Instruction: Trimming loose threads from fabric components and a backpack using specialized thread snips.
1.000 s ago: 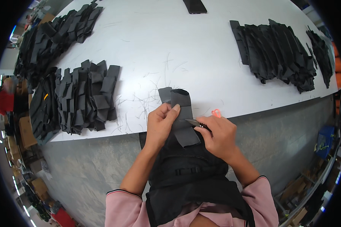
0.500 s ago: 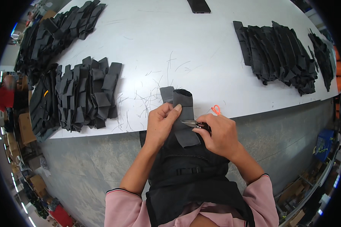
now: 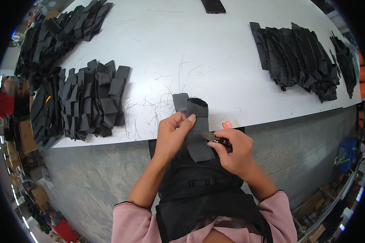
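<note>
Head | left hand (image 3: 173,131) pinching strip (image 3: 201,124) | right hand (image 3: 238,150) gripping snips (image 3: 218,140) | tabletop (image 3: 219,52) open past near edge (image 3: 101,143)

From the middle of the white counter (image 3: 223,44), dark fabric strips lie in piles at ten (image 3: 65,30), half past eight (image 3: 93,101) and three o'clock (image 3: 296,60), with a narrower dark bundle (image 3: 344,60) farther out at three. Loose threads (image 3: 155,106) scatter toward seven; a black phone (image 3: 214,6) lies near twelve.
</note>
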Motion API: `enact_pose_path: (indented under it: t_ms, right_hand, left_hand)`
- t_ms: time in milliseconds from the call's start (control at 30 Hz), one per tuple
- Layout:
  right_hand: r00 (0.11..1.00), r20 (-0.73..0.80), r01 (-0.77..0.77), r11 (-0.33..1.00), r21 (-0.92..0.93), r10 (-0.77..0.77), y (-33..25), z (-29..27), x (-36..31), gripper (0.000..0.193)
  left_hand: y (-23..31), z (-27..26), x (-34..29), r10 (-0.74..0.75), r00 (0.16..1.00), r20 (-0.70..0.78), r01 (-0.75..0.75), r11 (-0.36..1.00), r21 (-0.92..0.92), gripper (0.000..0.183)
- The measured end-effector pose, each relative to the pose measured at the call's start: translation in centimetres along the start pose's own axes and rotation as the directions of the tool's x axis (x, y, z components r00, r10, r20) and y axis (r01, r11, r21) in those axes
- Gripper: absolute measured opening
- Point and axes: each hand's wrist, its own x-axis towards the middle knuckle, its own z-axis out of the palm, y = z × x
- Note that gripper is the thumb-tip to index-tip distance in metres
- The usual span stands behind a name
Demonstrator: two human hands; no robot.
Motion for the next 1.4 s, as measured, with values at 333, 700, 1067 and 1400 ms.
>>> enact_pose_path:
  t_ms: [333, 700, 1067, 1400]
  right_hand:
    - [0.963, 0.259, -0.169, 0.909, 0.381, 0.071, -0.6, -1.6, 0.3, 0.023]
    - [0.829, 0.323, -0.56, 0.69, 0.459, 0.457, 3.6, -0.9, 1.2, 0.022]
    - [0.871, -0.462, -0.428, 0.723, -0.542, 0.17, 13.8, -12.6, 12.2, 0.026]
    - [0.772, -0.333, -0.63, 0.579, -0.518, 0.542, 19.0, -16.9, 15.3, 0.05]
  left_hand:
    - [-0.7, -1.3, 0.0, 0.045, 0.968, 0.246, 0.086, 0.864, -0.495, 0.023]
    - [-3.4, -3.9, 3.2, 0.193, 0.932, 0.306, 0.101, 0.673, -0.733, 0.012]
    - [7.4, -31.7, 0.3, 0.554, 0.801, -0.224, -0.185, 0.586, 0.789, 0.035]
    - [4.6, -34.2, 1.1, 0.926, 0.258, -0.274, 0.388, 0.161, 0.908, 0.023]
